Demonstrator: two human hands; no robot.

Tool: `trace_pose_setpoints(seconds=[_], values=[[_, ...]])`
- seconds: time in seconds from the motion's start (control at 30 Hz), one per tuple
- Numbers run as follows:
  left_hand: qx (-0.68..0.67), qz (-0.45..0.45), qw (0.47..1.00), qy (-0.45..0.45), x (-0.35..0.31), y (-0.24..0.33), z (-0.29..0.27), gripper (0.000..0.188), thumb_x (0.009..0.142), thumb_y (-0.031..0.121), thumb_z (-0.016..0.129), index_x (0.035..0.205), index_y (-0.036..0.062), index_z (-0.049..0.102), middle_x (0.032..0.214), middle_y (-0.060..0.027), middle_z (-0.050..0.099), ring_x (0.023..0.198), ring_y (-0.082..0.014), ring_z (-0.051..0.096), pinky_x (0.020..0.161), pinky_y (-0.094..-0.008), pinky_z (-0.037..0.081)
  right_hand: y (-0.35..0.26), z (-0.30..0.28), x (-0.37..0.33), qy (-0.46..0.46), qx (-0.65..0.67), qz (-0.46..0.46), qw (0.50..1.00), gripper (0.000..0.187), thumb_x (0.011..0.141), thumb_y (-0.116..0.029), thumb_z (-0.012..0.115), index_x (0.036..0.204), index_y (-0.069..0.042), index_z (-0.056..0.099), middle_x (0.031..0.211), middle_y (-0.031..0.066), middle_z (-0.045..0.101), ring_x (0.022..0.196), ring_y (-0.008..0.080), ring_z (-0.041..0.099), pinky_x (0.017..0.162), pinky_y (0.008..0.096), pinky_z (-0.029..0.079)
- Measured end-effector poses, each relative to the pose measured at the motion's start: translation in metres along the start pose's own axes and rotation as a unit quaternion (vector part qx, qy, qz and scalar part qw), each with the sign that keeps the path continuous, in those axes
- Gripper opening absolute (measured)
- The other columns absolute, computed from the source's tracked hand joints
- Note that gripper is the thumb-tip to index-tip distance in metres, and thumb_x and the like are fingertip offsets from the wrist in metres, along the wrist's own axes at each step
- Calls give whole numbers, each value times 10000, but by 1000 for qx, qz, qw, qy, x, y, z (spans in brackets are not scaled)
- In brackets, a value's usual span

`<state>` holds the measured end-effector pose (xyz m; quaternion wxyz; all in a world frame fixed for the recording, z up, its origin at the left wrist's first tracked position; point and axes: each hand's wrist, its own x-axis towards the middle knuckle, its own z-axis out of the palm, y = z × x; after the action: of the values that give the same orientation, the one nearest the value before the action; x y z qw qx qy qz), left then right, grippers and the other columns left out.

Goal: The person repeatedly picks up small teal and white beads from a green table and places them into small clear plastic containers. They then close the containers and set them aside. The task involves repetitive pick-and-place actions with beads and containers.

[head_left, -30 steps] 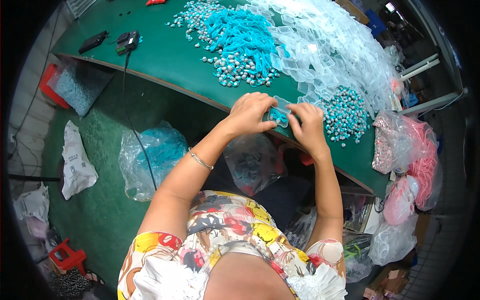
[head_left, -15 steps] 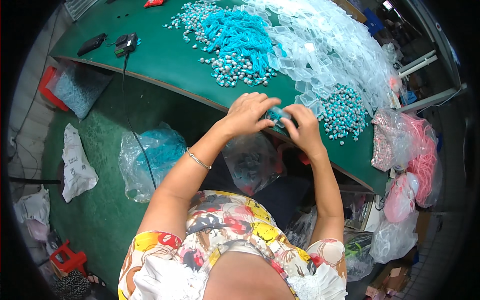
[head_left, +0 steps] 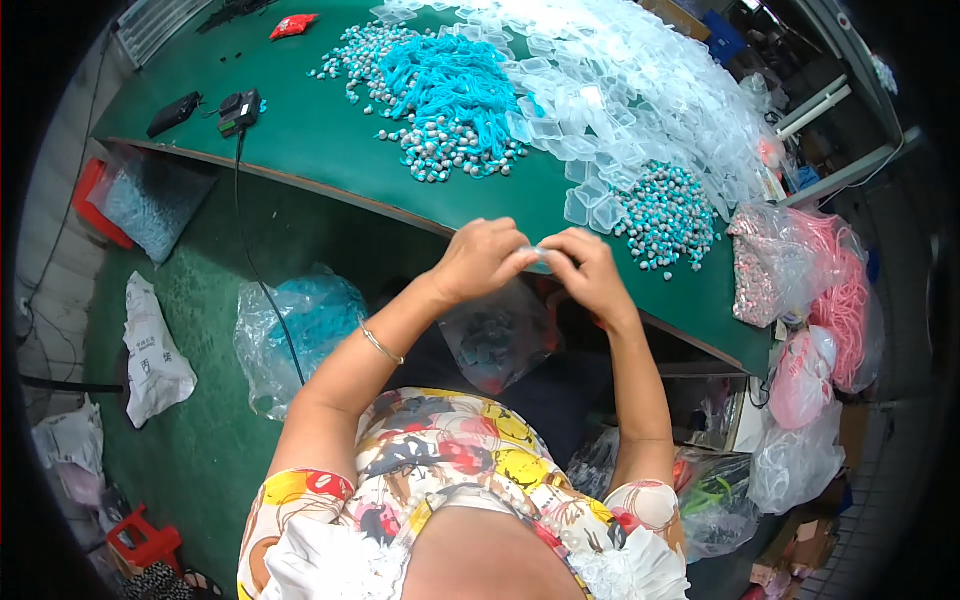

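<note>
Both of my hands meet over the near edge of the counter [head_left: 310, 125], the left hand [head_left: 482, 260] and the right hand [head_left: 592, 277] set side by side with thumbs turned inward. Each is partly closed, fingers curled, pinching one small translucent box [head_left: 540, 262] at the fingertips. This box sits in the gap between them; only a narrow section shows, and I cannot tell whether its lid is seated.

Beyond my left hand, a heap of turquoise cords [head_left: 455, 85] lies on the counter, with silver-and-turquoise beads [head_left: 437, 152] scattered along its near and left sides. Beyond both hands and toward the right, a large pile of clear plastic boxes [head_left: 650, 95] extends away from me. Just past my right hand, on its right, is a separate mound of small beads [head_left: 668, 215]. Farther right hang a clear bag of pink pieces [head_left: 758, 275] and a bundle of pink cords [head_left: 843, 310]. Well to the left of my left hand are a corded black device [head_left: 238, 112] and a flat black case [head_left: 174, 115]. A metal bracelet [head_left: 381, 344] encircles my left wrist.
</note>
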<state>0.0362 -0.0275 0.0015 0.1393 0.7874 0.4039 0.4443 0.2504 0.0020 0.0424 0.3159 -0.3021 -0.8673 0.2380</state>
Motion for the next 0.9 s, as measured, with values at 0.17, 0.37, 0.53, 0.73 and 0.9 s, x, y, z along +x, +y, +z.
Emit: trace_pose_setpoints(seconds=[0.17,0.37,0.53,0.73,0.9], values=[[59,34,995,-77,-16,25,18,267,862,337,705,799,78,679,777,-90,595,743,-303,615,683,-436,478,36,-43,6,132,-351,27,927,176,858,-64,639,996,-131,725,1020,57,675,1062,276,587,915,442,411],[72,0,979,-191,-42,16,62,274,860,341,699,845,68,674,795,-109,626,753,-322,646,716,-453,517,67,-57,21,24,-392,42,919,179,769,-121,767,937,-162,726,968,-9,661,1025,241,590,884,451,401],[29,50,998,-38,-13,21,27,174,816,217,731,905,80,668,796,-112,621,760,-333,641,703,-453,513,67,-58,24,16,-377,20,926,133,787,-132,755,904,-142,694,951,11,656,1008,245,590,897,447,388],[202,-25,968,147,50,-42,-3,147,761,124,731,898,102,683,823,-89,604,822,-299,618,689,-450,469,25,-30,24,49,-341,-38,938,155,799,-140,740,931,-131,658,942,29,648,994,240,590,949,460,346],[287,-38,949,124,65,-65,8,63,788,82,670,841,109,694,833,-60,610,832,-272,611,665,-430,444,4,7,25,30,-320,-48,946,121,810,-161,736,899,-132,659,900,18,635,978,232,590,986,518,329]])
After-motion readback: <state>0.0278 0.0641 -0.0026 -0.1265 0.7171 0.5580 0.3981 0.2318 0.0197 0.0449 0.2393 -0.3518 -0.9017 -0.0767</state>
